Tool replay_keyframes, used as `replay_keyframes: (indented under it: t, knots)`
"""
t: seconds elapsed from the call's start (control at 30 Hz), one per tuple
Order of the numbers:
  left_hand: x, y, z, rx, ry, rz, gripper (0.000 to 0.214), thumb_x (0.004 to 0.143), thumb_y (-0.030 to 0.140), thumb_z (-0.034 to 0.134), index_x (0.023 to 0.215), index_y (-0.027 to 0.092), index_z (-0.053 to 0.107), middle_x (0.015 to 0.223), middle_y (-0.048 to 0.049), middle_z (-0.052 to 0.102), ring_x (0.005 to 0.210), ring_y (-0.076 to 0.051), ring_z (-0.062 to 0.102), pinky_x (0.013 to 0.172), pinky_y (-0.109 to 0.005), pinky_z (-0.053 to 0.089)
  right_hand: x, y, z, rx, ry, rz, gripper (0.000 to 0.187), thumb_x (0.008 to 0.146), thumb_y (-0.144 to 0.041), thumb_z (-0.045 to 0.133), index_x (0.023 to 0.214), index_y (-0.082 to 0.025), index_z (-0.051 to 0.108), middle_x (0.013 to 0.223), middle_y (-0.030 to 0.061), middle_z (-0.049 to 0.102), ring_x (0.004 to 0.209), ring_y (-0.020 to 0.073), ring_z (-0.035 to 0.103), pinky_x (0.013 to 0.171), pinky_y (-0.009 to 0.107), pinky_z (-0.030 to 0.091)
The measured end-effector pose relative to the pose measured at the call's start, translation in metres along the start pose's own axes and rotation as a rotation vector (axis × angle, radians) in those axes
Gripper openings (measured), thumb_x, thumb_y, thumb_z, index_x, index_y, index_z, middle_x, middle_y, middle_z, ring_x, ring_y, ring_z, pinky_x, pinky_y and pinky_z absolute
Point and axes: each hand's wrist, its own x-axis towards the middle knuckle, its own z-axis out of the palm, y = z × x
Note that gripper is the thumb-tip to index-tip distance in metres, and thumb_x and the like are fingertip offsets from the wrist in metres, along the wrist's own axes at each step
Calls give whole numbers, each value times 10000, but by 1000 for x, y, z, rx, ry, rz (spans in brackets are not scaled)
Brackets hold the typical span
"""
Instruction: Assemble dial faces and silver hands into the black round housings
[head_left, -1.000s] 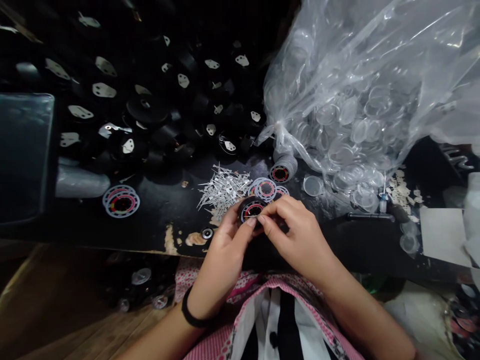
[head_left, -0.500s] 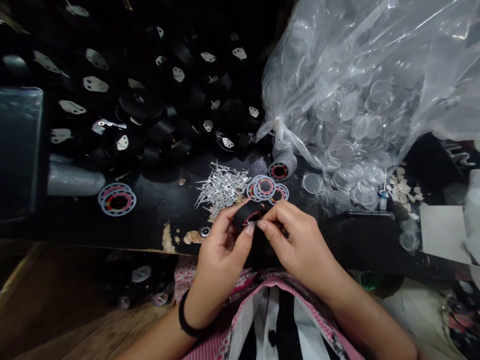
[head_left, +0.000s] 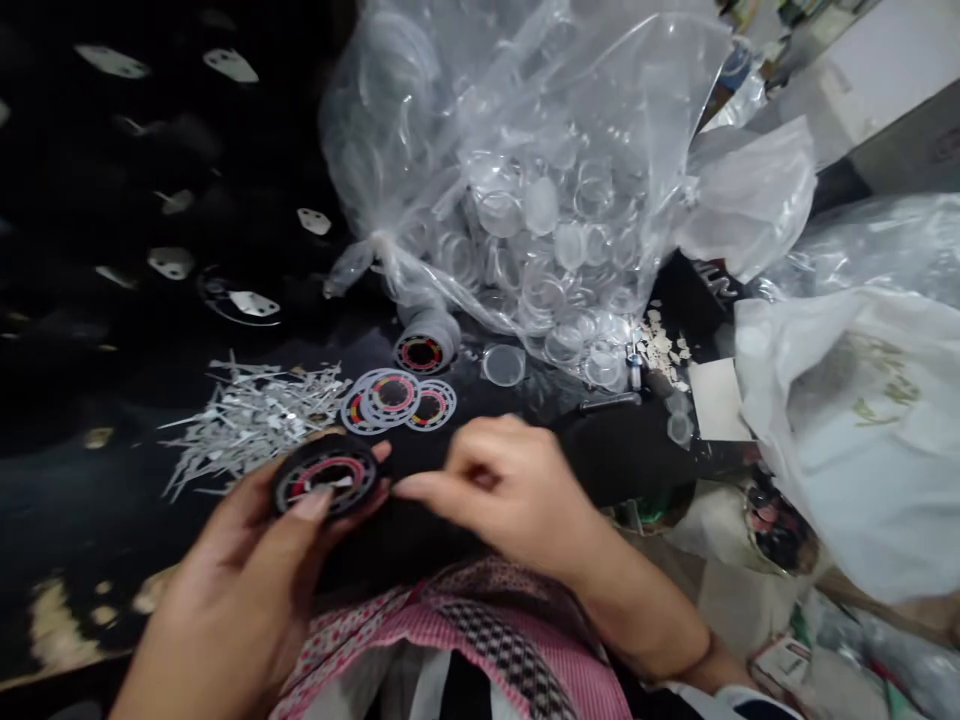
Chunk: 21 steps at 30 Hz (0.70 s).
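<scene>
My left hand (head_left: 247, 560) is closed around a round black gauge (head_left: 326, 478), its dial face tilted up toward me. My left thumb presses on the dial, beside a small white pointer needle (head_left: 339, 483). Just to the right, apart from the gauge, is my right hand (head_left: 502, 490), slightly blurred. Its thumb sticks out toward the gauge, its fingers are loosely curled, and nothing shows in it. Beyond the gauge lie a heap of white pointer needles (head_left: 251, 415) and a few overlapping printed dial discs (head_left: 394, 395). A stack of dial discs (head_left: 427, 340) rests behind them.
A large clear plastic bag (head_left: 525, 190) of transparent round covers fills the back. One loose cover (head_left: 504, 365) lies before it. Black gauge bodies with white plates (head_left: 171, 263) stand at the left. A white card (head_left: 721, 400) and white bag (head_left: 862, 420) are at the right.
The view has swung right. My right hand has come away from the gauge, and the gauge in my left hand has tipped so its dial shows.
</scene>
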Motion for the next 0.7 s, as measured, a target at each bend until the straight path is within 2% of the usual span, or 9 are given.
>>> replay_keyframes:
  t: [0.03,0.1,0.13,0.17,0.27,0.33,0.47,0.57,0.7]
  knots:
    - [2,-1,3,-31,17,-7,159,860,282,690,1008,324,728,1067,83,769,1206,-204,639,924,-210,573,-8,6,-14,-21,173,2,337,906,-401,671,646,-218,561,633,-50,564,634,107,554,689,261,433]
    - [3,-3,10,-34,34,-13,152,823,276,718,972,252,736,1009,-1,793,1063,-245,715,841,-287,629,-23,26,-41,-114,640,107,217,978,-332,543,812,-236,644,782,-3,638,757,144,604,757,301,461]
    - [3,-5,14,-78,-17,-66,170,822,285,721,977,218,737,1010,-45,797,1011,-251,733,834,-318,635,-28,40,-51,-127,797,153,165,978,-302,530,921,-236,670,881,19,666,855,158,624,834,326,464]
    - [2,-7,18,-130,-78,-137,197,844,311,704,994,188,737,1021,-86,797,974,-249,744,842,-340,633,-30,55,-58,-98,857,172,133,948,-274,560,968,-224,681,939,35,677,925,171,630,893,346,455]
    - [2,-16,29,-227,-216,-363,299,926,383,615,1016,125,737,1080,-155,778,973,-243,747,915,-370,599,-24,90,-55,209,806,225,138,896,-240,521,939,-203,647,816,19,641,810,169,636,829,364,488]
    - [2,-22,33,-249,-237,-433,277,921,376,634,996,130,738,1077,-144,776,986,-248,746,940,-381,583,-17,91,-42,345,766,193,113,871,-211,474,869,-220,587,666,-31,535,621,138,560,694,334,492]
    - [3,-29,35,-242,-237,-444,186,873,336,710,950,168,735,1036,-101,780,961,-251,754,941,-395,573,-8,44,-17,475,621,32,126,836,-160,429,764,-258,463,581,-69,370,455,105,391,529,290,424]
    - [4,-28,36,-251,-282,-422,193,875,345,707,955,174,744,1023,-85,779,956,-232,752,933,-365,572,-8,10,-5,517,381,-71,124,881,-213,419,801,-267,498,647,-34,449,514,124,476,527,306,461]
    - [4,-24,38,-269,-304,-401,179,831,333,752,942,194,766,930,-43,780,869,-177,744,854,-292,590,-4,2,8,456,116,-177,213,914,-172,396,852,-244,587,741,4,569,678,145,582,641,329,523]
